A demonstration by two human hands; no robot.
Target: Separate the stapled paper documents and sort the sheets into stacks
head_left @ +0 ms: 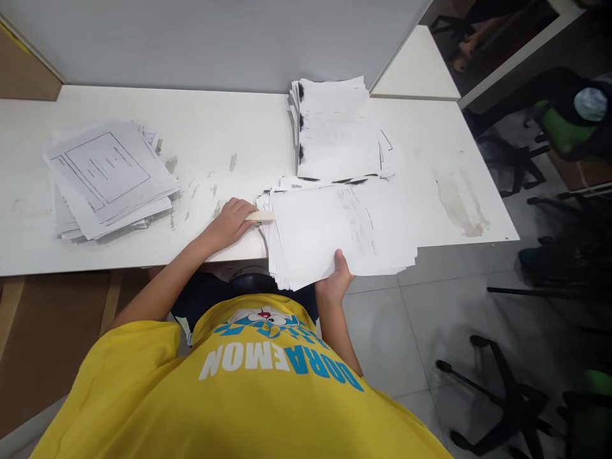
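Observation:
My right hand [337, 277] grips the near edge of a thick stack of white sheets [335, 226] that juts over the front edge of the white table [215, 146]. My left hand [232, 220] rests on the table at the stack's left side and holds a pale flat stick-like tool [261, 216] whose tip touches the edge of the sheets. Behind this stack lies a second pile of papers [337, 127] with dark marks along its left edge. A third pile, topped by a sheet with a printed frame [108, 178], lies at the table's left.
A grey partition wall [215, 38] closes the back of the table. The tabletop has scuffed patches near the middle and a stain at right [461, 204]. Office chair bases [507, 395] stand on the tiled floor at right, with green chairs [564, 127] further back.

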